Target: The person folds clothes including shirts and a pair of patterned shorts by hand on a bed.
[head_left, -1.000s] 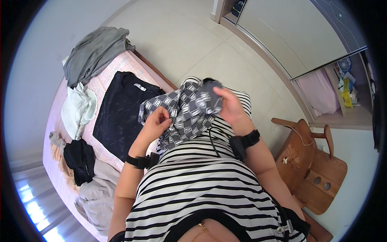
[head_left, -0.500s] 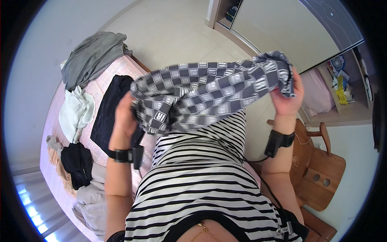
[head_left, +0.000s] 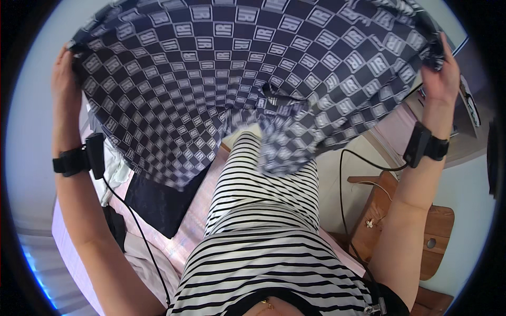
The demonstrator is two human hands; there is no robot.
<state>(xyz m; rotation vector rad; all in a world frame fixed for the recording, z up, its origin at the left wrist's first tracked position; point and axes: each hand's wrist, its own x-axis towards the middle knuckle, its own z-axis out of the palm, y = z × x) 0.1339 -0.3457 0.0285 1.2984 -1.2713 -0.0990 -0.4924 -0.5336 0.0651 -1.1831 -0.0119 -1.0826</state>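
A dark checkered garment (head_left: 232,58) with light printed squares hangs spread wide across the upper part of the view, held up before my body. My left hand (head_left: 67,87) is closed on its left upper edge. At the opposite corner my right hand (head_left: 443,76) grips the bunched cloth. The lower part falls in folds towards my striped trousers (head_left: 247,174), and whether the garment is a shirt or something else I cannot tell. Each wrist wears a black strapped device with a cable.
On the pink bed sheet (head_left: 196,218) to the left lie black clothing (head_left: 161,205), a white garment (head_left: 113,171) and a pale grey cloth (head_left: 155,258). A wooden chair (head_left: 435,231) stands at the right, below an open shelf unit (head_left: 466,134).
Both hands have moved apart and upward. The checkered garment has gone from a gathered band between them to a wide spread that covers the far floor and much of the bed.
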